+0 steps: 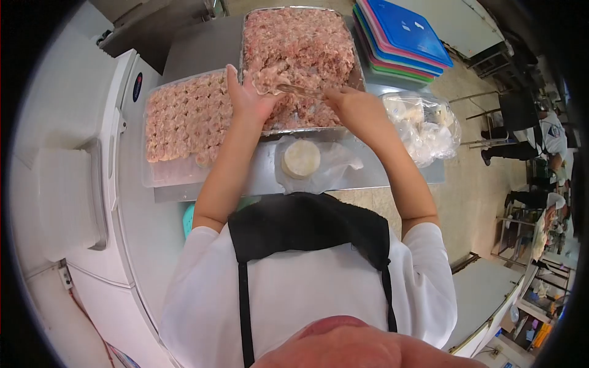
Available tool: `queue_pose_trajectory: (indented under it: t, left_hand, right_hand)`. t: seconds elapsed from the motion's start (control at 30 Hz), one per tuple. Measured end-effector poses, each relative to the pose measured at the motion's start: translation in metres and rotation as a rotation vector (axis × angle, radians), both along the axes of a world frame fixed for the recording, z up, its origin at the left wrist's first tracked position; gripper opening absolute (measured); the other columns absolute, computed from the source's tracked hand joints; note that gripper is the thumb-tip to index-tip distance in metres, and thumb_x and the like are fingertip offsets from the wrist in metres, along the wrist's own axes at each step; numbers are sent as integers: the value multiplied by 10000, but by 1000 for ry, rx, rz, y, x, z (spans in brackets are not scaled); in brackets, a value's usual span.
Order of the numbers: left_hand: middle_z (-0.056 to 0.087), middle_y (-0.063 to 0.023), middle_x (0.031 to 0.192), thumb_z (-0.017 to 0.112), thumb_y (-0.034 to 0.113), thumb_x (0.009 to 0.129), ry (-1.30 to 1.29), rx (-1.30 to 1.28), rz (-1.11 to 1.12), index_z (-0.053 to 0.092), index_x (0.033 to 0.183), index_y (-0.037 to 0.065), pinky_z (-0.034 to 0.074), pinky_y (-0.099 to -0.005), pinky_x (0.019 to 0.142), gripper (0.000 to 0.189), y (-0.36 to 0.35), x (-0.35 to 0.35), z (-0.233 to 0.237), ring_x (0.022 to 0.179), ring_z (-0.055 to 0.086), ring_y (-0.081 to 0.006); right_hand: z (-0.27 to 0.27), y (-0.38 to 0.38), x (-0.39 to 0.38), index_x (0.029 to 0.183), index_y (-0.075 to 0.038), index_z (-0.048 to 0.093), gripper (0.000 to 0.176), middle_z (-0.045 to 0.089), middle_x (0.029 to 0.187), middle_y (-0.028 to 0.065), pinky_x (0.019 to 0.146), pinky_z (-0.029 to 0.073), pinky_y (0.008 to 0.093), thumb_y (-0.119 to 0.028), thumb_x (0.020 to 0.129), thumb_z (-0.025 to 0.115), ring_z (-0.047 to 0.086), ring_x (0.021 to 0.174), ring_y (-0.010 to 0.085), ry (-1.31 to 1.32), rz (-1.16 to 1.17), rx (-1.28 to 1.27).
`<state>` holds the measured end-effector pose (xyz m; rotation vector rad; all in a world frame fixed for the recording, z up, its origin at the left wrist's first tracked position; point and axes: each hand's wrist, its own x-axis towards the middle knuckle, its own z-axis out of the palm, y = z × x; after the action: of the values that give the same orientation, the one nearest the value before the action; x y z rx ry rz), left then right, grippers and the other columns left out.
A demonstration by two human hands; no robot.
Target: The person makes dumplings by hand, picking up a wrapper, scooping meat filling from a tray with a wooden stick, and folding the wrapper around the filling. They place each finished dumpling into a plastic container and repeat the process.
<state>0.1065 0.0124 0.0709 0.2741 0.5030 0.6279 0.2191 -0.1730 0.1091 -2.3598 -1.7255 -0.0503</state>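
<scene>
Left hand point(250, 101): palm up over the near left part of the big metal tray point(307, 130), thumb stuck out and up, fingers open. Pale, meat-like stuff lay at the fingertips; couldn't tell from this view whether a wrapper was under it.

Right hand point(357, 109): fingers closed on one end of a slim flat utensil point(299, 91), held over the same tray. Its other end pointed left and reached the stuff at the left hand's fingertips.

Ground meat point(300, 37): in the metal tray, heaped toward the far side, with a lower, dug-out area under the hands. Tray sat on the metal counter point(202, 46).

Left of it: a translucent plastic tray point(175, 176) with rows of small meat-filled pieces point(187, 116), packed close together. Near edge strip was bare.

Near side of the metal tray, about mid-width: a round pale stack point(301, 159) on crumpled clear plastic point(334, 164).

Right side: a clear plastic bag point(423, 129) with whitish contents, too blurred to identify. Beyond it, a pile of coloured flat lids or boards point(408, 34), blue on top.

Far right, well apart: other people point(552, 138) in the room.
</scene>
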Motion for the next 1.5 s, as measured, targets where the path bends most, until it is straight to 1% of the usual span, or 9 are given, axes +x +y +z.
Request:
queue_pose_trajectory:
  t: [0.13, 0.23, 0.33, 0.57, 0.83, 0.93, 1.13, 1.3, 1.5]
  left_hand:
    - [476, -188, 1293, 575, 569, 831, -58, -5, -46, 508, 1231, 26, 275, -562, 1058, 678, 7, 11, -11, 1151, 464, -349]
    - [509, -182, 1249, 618, 502, 826, -36, -51, -32, 513, 1205, 40, 357, -524, 1010, 606, 12, 15, -8, 1165, 471, -361]
    - [521, -171, 1252, 653, 378, 835, -125, 65, -72, 489, 1237, 32, 436, -480, 944, 556, 10, 3, 1, 1157, 507, -349]
    - [501, -158, 1331, 744, 118, 755, 452, 1473, -303, 436, 1326, 53, 480, -361, 895, 651, -2, -8, 30, 1060, 597, -250]
    - [621, -105, 1174, 832, 203, 661, 323, 1806, -583, 666, 1032, 46, 469, -329, 873, 435, 20, 5, -23, 1043, 577, -188]
    - [661, -105, 1073, 812, 195, 691, 536, 1978, -317, 664, 1025, 39, 474, -320, 855, 397, -1, -6, -25, 991, 601, -205]
    - [610, -126, 1181, 763, 223, 750, 831, 1288, -410, 659, 1041, 18, 476, -321, 847, 370, -6, 7, -31, 1033, 578, -194]
    - [557, -184, 1250, 770, 316, 735, 913, 1381, -395, 575, 1173, -15, 430, -346, 945, 583, -3, -2, -54, 1143, 543, -254]
    - [588, -167, 1208, 806, 302, 687, 957, 1582, -268, 497, 1281, 23, 411, -344, 970, 726, -30, -16, 9, 1138, 549, -265]
  right_hand:
    - [-7, 2, -19, 1145, -88, 580, 283, 624, 846, 147, 622, 495, 443, -215, 892, 567, 625, 749, 349, -56, 56, 310]
    - [-19, 6, -13, 1130, -60, 604, 280, 629, 835, 146, 637, 506, 405, -231, 914, 553, 636, 797, 334, 22, 14, 96]
    - [-22, -3, 15, 1085, -33, 640, 292, 618, 765, 115, 605, 489, 374, -263, 952, 520, 640, 739, 275, 356, 113, 516]
    - [-17, -13, 42, 1127, -83, 667, 346, 450, 609, -27, 491, 359, 220, -333, 984, 475, 444, 547, 47, 1247, -14, 76]
    - [-27, -9, 49, 1141, -26, 632, 337, 667, 960, 161, 745, 488, 320, -269, 909, 615, 638, 843, 248, 667, 351, 195]
    - [-66, 0, 88, 1139, -75, 638, 323, 673, 962, 161, 744, 502, 376, -287, 897, 610, 644, 851, 327, 611, 419, 159]
    - [-37, -2, 78, 1120, -130, 627, 280, 644, 857, 134, 639, 504, 460, -257, 872, 602, 639, 781, 339, 174, 291, 225]
    - [-93, 12, 123, 1126, -145, 636, 288, 648, 822, 152, 657, 483, 462, -308, 919, 519, 633, 795, 349, -42, 203, -105]
    - [-47, -17, 142, 1119, -58, 653, 312, 667, 896, 185, 685, 496, 381, -270, 900, 586, 643, 794, 321, 466, 197, 57]
